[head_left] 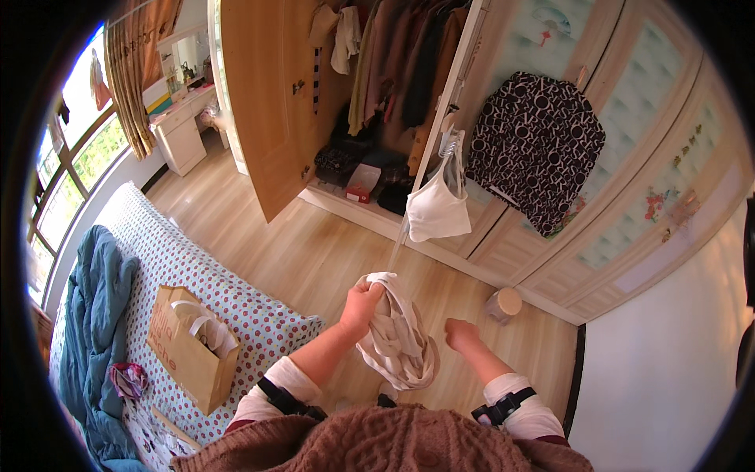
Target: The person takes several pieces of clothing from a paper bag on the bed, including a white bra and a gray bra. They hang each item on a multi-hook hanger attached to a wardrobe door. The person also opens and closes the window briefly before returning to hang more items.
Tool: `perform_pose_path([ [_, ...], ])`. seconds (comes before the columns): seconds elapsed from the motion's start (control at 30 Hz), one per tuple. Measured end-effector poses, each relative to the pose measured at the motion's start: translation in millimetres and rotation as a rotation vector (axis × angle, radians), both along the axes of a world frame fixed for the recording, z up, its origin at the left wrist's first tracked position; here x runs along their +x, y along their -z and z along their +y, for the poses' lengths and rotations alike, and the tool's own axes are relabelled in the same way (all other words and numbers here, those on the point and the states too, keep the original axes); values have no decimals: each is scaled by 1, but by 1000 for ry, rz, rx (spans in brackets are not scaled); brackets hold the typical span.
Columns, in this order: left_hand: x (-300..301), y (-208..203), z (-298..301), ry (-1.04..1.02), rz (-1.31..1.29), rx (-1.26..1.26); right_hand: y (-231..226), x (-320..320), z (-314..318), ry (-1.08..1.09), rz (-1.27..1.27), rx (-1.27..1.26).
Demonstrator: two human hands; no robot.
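Observation:
In front of me my left hand point(363, 307) grips a bunched beige garment point(399, 346) by its top. The cloth hangs down in loose folds above the floor. To the right of it, apart from the cloth, is my right hand point(462, 334), its fingers curled in and nothing showing in them. A white camisole point(437, 208) hangs from hangers at the wardrobe's edge. Beside it a black garment with a white pattern point(539, 145) hangs against the wardrobe doors.
The wardrobe door point(253, 102) stands open, with hanging clothes point(401, 63) and a small box point(363, 182) inside. A paper bag point(193, 346) with cloth in it lies on the bed point(259, 303), near a teal quilt point(96, 315). A round container point(503, 304) stands on the floor.

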State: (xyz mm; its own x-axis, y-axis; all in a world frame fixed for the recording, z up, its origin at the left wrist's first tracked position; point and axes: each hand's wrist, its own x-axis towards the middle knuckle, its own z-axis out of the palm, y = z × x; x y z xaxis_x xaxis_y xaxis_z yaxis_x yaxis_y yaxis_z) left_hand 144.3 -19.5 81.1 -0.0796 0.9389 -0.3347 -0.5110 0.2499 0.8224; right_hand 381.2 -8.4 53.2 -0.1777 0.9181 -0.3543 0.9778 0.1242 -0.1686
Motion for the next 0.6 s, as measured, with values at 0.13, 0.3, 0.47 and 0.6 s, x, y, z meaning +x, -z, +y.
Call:
perform_pose_path([
  [0.13, -8, -3, 3, 3, -82, -64, -18, 1, -5, 211, 644, -153],
  [0.3, 7, -10, 4, 0, -123, -182, -35, -39, -27, -42, 850, -363],
  [0.47, 4, -17, 6, 120, -75, -157, -27, -44, -21, 91, 1068, -473],
  [0.6, -30, -7, 7, 349, 337, 29, -46, -13, -4, 325, 1501, -637],
])
